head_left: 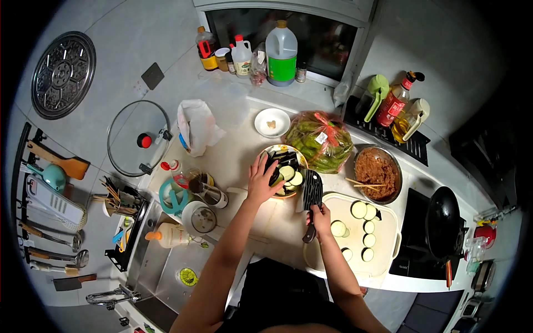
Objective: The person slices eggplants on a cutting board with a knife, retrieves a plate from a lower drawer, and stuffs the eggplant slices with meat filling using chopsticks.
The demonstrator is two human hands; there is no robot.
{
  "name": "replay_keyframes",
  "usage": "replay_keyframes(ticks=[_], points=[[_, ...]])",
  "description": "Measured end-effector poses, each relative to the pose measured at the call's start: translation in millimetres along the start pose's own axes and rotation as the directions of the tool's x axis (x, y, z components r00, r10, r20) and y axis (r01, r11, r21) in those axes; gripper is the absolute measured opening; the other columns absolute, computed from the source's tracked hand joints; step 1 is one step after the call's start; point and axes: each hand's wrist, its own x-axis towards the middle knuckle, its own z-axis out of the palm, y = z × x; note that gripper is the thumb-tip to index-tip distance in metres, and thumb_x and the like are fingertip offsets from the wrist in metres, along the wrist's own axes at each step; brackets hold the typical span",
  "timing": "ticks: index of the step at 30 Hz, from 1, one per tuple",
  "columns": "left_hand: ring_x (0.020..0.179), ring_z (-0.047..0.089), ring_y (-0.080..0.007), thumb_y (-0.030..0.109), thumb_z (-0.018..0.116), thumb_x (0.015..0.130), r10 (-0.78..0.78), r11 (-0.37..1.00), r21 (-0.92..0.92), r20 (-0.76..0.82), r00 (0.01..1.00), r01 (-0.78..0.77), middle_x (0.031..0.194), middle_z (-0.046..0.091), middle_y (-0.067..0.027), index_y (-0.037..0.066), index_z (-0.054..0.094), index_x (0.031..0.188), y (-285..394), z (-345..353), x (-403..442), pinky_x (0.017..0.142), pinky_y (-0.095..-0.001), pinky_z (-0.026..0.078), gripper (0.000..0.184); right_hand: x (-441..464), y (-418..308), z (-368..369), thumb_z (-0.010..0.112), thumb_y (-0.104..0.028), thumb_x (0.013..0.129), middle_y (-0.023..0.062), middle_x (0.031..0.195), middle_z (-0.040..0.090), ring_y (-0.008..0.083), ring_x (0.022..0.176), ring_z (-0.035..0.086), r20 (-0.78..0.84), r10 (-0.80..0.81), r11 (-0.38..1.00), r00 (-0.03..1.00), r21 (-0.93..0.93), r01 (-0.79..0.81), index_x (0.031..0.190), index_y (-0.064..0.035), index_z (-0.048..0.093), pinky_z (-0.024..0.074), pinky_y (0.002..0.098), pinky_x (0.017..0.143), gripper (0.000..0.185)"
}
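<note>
My left hand [263, 180] is spread over the left side of a bowl [305, 157] filled with eggplant slices [287, 172], its fingers apart on the dark-skinned pieces. My right hand [318, 215] grips a black-bladed knife [312, 191], with the blade pointing away from me beside the bowl's right rim and the dark handle toward me. To the right of the knife lies a cream cutting board [383, 261] bearing several pale round eggplant slices [359, 210].
A metal bowl of minced meat [377, 171] with chopsticks stands behind the board. Behind the eggplant bowl are a bag of green vegetables [319, 141] and a white dish [272, 122]. The stove with a wok [442, 222] is right; the sink [166, 277] is left.
</note>
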Motion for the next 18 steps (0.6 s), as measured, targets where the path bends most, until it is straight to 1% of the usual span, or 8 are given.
replay_keyframes(ticks=[3, 4, 5, 7, 8, 11, 14, 18], points=[[0.121, 0.032, -0.0339, 0.025, 0.068, 0.071, 0.068, 0.997, -0.030, -0.134, 0.989, -0.072, 0.127, 0.041, -0.0121, 0.013, 0.058, 0.108, 12, 1, -10, 0.096, -0.0485, 0.030, 0.040, -7, 6, -13, 0.047, -0.009, 0.083, 0.0055, 0.054, 0.050, 0.0135, 0.038, 0.045, 0.015, -0.009, 0.999, 1.000, 0.038, 0.008, 0.079, -0.0046, 0.047, 0.0396, 0.0265, 0.037, 0.006], [0.116, 0.037, -0.0330, 0.018, 0.066, 0.071, 0.052, 0.998, -0.019, -0.170, 0.984, -0.056, 0.121, 0.045, -0.0103, 0.011, 0.061, 0.099, 23, 0, -16, 0.092, -0.0452, 0.035, 0.030, -12, 8, -18, 0.047, -0.009, 0.083, 0.0055, 0.054, 0.050, 0.0133, 0.038, 0.045, 0.020, -0.009, 0.998, 1.000, 0.062, 0.008, 0.079, -0.0048, 0.047, 0.0395, 0.0264, 0.037, 0.006], [0.109, 0.042, -0.0312, 0.013, 0.065, 0.071, 0.044, 0.997, -0.059, -0.212, 0.976, -0.058, 0.115, 0.049, -0.0086, 0.010, 0.061, 0.095, 32, 2, -24, 0.088, -0.0410, 0.039, 0.025, -15, 9, -23, 0.047, -0.009, 0.083, 0.0054, 0.055, 0.050, 0.0131, 0.038, 0.045, 0.027, -0.010, 0.996, 1.000, 0.087, 0.007, 0.079, -0.0051, 0.047, 0.0393, 0.0263, 0.037, 0.006], [0.101, 0.047, -0.0291, 0.009, 0.063, 0.070, 0.061, 0.993, -0.081, -0.253, 0.966, -0.084, 0.107, 0.052, -0.0071, 0.010, 0.061, 0.091, 46, 14, -42, 0.084, -0.0382, 0.041, 0.022, -25, 12, -39, 0.048, -0.011, 0.084, 0.0047, 0.055, 0.050, 0.0122, 0.038, 0.044, 0.036, -0.033, 0.997, 0.999, 0.076, 0.030, 0.078, -0.0060, 0.048, 0.0386, 0.0256, 0.037, 0.007], [0.095, 0.049, -0.0277, 0.007, 0.062, 0.069, 0.014, 0.993, -0.113, -0.240, 0.971, -0.042, 0.101, 0.053, -0.0058, 0.011, 0.061, 0.090, 59, 21, -54, 0.082, -0.0383, 0.042, 0.021, -30, 13, -49, 0.048, -0.011, 0.084, 0.0045, 0.055, 0.051, 0.0120, 0.038, 0.044, 0.039, -0.043, 0.997, 0.998, 0.059, 0.040, 0.078, -0.0061, 0.048, 0.0385, 0.0254, 0.037, 0.008], [0.089, 0.051, -0.0266, 0.004, 0.060, 0.068, 0.020, 0.985, -0.165, -0.224, 0.974, -0.058, 0.098, 0.054, -0.0050, 0.012, 0.061, 0.088, 98, 36, -83, 0.079, -0.0370, 0.042, 0.022, -50, 13, -83, 0.050, -0.011, 0.085, 0.0037, 0.055, 0.051, 0.0113, 0.038, 0.044, 0.037, -0.077, 0.996, 0.996, 0.039, 0.076, 0.078, -0.0061, 0.049, 0.0382, 0.0243, 0.038, 0.008], [0.088, 0.052, -0.0264, 0.003, 0.059, 0.067, 0.028, 0.971, -0.229, -0.169, 0.985, -0.067, 0.096, 0.055, -0.0051, 0.012, 0.060, 0.087, 142, 58, -106, 0.077, -0.0365, 0.043, 0.021, -71, 17, -129, 0.051, -0.009, 0.084, 0.0038, 0.056, 0.051, 0.0115, 0.039, 0.044, 0.020, -0.113, 0.993, 0.993, 0.027, 0.113, 0.079, -0.0052, 0.050, 0.0379, 0.0242, 0.038, 0.006], [0.088, 0.052, -0.0261, 0.002, 0.059, 0.067, 0.065, 0.932, -0.348, -0.120, 0.991, -0.103, 0.095, 0.055, -0.0061, 0.011, 0.061, 0.087, 201, 98, -120, 0.076, -0.0358, 0.044, 0.022, -97, 21, -198, 0.050, -0.007, 0.083, 0.0046, 0.056, 0.051, 0.0126, 0.040, 0.045, -0.081, -0.122, 0.991, 0.989, 0.047, 0.126, 0.078, -0.0038, 0.050, 0.0379, 0.0250, 0.039, 0.006]])
